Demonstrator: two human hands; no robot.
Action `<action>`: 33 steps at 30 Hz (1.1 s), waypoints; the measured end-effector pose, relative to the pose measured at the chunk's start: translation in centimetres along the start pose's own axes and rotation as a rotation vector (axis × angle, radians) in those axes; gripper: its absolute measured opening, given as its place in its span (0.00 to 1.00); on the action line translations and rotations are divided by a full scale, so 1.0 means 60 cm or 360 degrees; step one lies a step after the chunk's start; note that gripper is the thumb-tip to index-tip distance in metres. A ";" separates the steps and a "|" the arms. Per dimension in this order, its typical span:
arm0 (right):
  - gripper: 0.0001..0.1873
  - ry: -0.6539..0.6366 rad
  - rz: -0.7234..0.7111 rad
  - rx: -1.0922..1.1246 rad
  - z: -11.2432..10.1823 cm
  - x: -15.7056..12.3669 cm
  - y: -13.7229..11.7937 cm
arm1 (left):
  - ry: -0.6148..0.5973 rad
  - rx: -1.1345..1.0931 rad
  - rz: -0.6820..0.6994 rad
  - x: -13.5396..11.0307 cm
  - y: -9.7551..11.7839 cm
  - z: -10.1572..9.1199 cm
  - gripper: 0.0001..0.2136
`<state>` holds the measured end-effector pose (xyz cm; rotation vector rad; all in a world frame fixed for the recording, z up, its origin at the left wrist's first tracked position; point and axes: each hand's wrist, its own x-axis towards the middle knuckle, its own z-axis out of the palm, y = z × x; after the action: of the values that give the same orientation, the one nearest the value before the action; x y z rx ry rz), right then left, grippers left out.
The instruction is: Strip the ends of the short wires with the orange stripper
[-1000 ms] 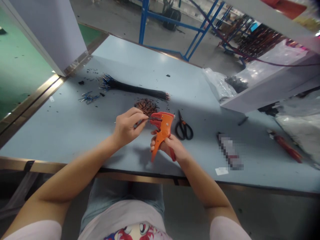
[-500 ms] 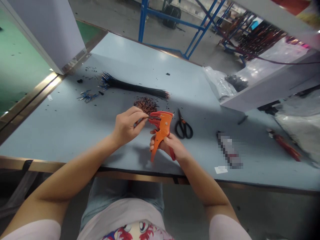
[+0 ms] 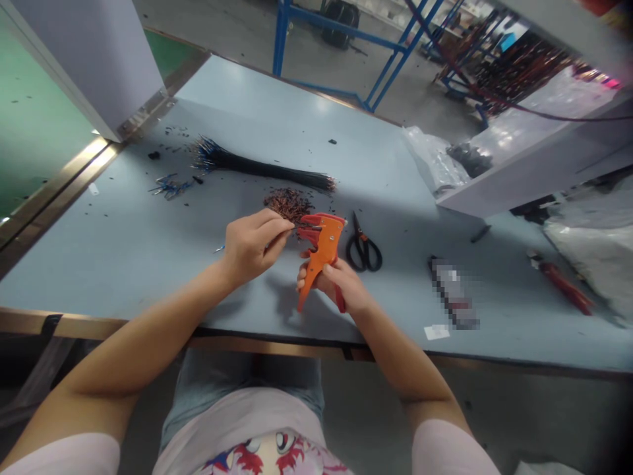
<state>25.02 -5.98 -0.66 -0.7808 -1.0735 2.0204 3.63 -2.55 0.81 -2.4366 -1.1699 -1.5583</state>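
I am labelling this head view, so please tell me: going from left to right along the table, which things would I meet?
loose blue wire pieces → left hand, pinching a thin wire → orange wire stripper → black scissors → red-handled tool

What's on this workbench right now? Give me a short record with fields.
Right hand: grips the orange wire stripper by its handles
Left hand: pinches a thin wire, its end at the stripper's head
Behind them: brown scrap pile, black wire bundle
Beside the stripper: black scissors on the grey table
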 end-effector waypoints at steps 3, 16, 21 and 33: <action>0.23 0.0005 -0.0010 0.0018 0.000 0.001 0.000 | -0.0023 0.0042 0.0015 -0.001 0.000 0.000 0.05; 0.26 -0.0007 0.0020 -0.0015 0.005 -0.003 -0.004 | -0.0089 0.0088 0.0040 -0.003 -0.004 0.002 0.06; 0.25 -0.0008 0.0012 -0.0033 0.005 -0.003 -0.004 | -0.0112 0.0132 0.0033 -0.003 -0.003 0.000 0.06; 0.26 0.0011 0.0004 -0.0066 0.002 -0.003 -0.003 | -0.0130 0.0280 0.0046 0.000 0.000 -0.004 0.07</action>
<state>25.07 -6.13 -0.42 -0.8102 -1.1143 2.0015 3.46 -2.64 0.92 -2.4116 -1.2210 -1.2991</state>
